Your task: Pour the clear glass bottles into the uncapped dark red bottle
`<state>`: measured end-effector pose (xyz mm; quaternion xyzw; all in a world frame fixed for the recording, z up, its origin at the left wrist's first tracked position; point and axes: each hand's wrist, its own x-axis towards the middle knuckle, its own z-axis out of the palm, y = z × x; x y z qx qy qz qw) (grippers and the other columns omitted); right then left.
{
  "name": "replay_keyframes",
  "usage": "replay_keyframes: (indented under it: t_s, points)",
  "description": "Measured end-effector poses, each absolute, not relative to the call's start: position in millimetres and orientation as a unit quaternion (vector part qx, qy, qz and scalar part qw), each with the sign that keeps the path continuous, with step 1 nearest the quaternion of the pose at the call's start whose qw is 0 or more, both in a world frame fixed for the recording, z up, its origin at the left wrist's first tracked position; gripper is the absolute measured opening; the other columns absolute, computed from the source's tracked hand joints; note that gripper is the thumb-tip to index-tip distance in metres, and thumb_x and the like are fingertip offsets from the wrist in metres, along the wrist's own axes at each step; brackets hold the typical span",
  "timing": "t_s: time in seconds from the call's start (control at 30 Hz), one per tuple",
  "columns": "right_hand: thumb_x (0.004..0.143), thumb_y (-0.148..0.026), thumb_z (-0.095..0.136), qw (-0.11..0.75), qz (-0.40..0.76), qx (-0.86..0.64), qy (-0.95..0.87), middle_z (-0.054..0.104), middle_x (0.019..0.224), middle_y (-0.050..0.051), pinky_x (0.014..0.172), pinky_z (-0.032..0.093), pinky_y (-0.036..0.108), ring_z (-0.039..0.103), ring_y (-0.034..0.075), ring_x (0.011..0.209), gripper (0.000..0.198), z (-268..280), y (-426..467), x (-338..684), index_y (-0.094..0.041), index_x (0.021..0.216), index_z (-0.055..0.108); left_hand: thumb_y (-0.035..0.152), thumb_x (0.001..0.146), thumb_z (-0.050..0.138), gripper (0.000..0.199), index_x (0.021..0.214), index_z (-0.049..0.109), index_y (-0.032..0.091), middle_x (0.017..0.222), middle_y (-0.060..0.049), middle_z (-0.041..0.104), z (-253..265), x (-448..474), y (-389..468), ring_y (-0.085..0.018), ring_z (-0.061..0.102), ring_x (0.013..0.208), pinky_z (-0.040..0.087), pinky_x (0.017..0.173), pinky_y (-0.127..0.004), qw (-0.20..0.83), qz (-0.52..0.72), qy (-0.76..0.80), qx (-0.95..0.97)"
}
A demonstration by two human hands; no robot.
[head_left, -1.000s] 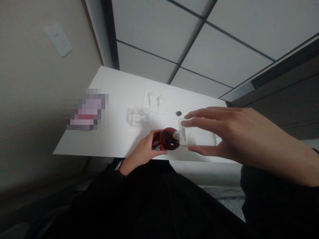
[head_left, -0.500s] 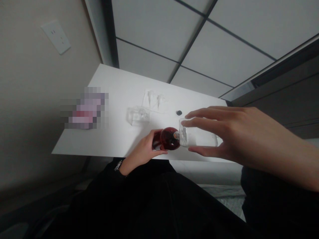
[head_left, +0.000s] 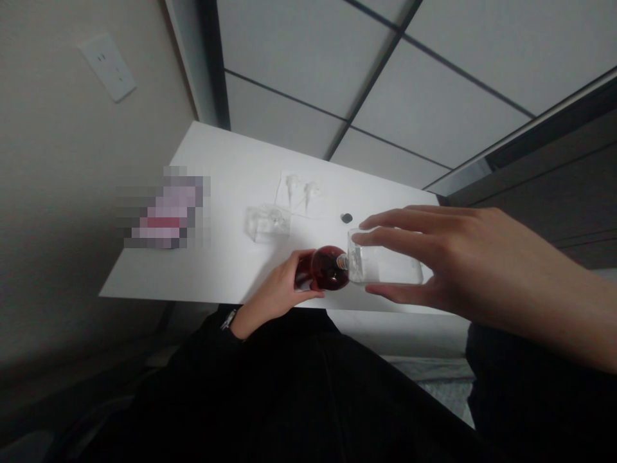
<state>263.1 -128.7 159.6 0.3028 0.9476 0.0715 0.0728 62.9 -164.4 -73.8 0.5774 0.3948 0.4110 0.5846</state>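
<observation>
My left hand (head_left: 277,289) is wrapped round a dark red-brown bottle (head_left: 330,267) above the near edge of the table. My right hand (head_left: 434,247) grips a clear, square-sided bottle (head_left: 385,265), tipped on its side with its neck toward the red-brown bottle. The two bottles meet at the clear one's neck, where a ridged ring shows. Whether liquid is passing between them I cannot tell. A small dark round cap (head_left: 346,218) lies on the table just beyond the clear bottle.
On the white table (head_left: 226,270) stand a clear square container (head_left: 268,223) and two white nozzle-like pieces (head_left: 303,193) on a thin sheet. A blurred pinkish item (head_left: 168,212) lies at the left. Behind the table is a panelled door (head_left: 289,58); a wall stands to the left.
Both hands hold the bottles in nearly the same pose. The contents of the clear bottle look slightly different, though I cannot make out how.
</observation>
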Motion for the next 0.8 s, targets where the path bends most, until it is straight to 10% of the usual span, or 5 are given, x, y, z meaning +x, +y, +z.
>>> replay_keyframes:
  t_s: [0.8]
  points:
    - [0.083,-0.033,0.077,-0.391,-0.100,0.482,0.778,0.058,0.139,0.014,0.104,0.059,0.056,0.059,0.035,0.134,0.072,30.7,-177.1,321.8,-0.033,0.150,0.051,0.031,0.074,0.093,0.071,0.132,0.054,0.020,0.124,-0.010,0.074,-79.4,60.6,-158.9,-0.029,0.073,0.110,0.060,0.096,-0.043,0.486,0.377,0.461,0.640]
